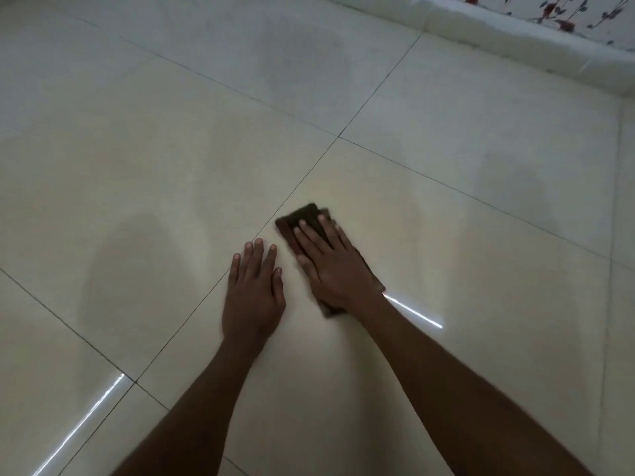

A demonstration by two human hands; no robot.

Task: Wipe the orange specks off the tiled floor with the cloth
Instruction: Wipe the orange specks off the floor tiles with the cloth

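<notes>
A dark brown folded cloth (302, 216) lies flat on the cream tiled floor (446, 252) near the middle of the view. My right hand (330, 266) presses down on it with straight fingers, covering most of the cloth. My left hand (254, 290) rests flat on the bare tile just left of the cloth, fingers spread, a short gap from my right hand. I see no orange specks on the tiles around the cloth; the picture is soft and dim.
Dark grout lines (309, 173) cross the floor in a grid. A white skirting ledge (515, 53) runs along the top right, with a floral-patterned wall (567, 12) above it. Bright light streaks (86, 420) reflect on the glossy tiles.
</notes>
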